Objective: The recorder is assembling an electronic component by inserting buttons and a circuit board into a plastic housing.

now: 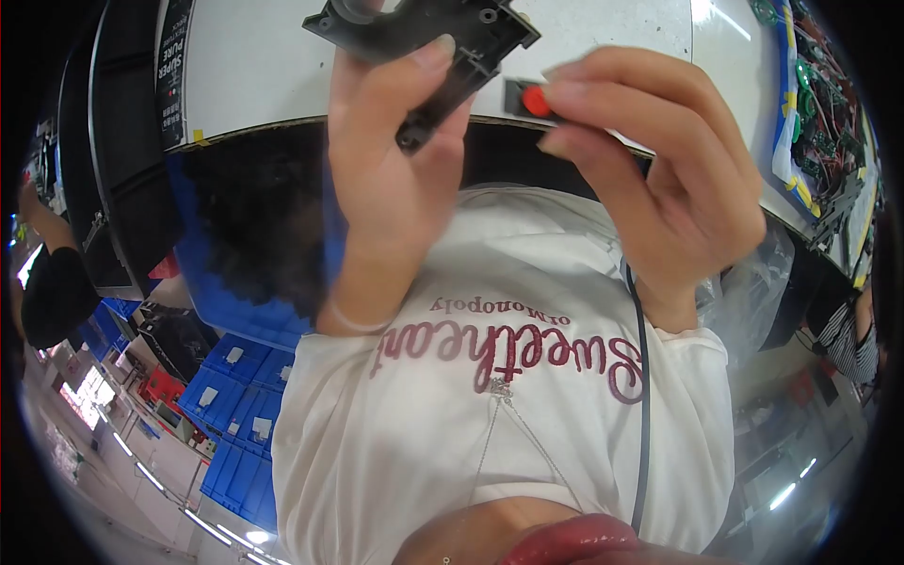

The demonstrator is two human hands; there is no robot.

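Observation:
My left hand [391, 155] is closed around a black molded plastic housing [452, 47], its thumb lying across the face. The housing has a narrow arm pointing down and small round posts; its upper edge runs out of the picture. To the right, my right hand [673, 160] pinches a small black piece with a round red button [536, 101] between thumb and fingertips. A short gap separates this piece from the housing. Part of the small piece is covered by my fingers.
Both hands are over the front edge of a white worktable [603, 28]. At right lies a tray of circuit boards [829, 122] with green parts and wires. A blue tub [202, 273] with dark contents stands at left, near blue bins [235, 395]. Another person's sleeve [56, 297] shows far left.

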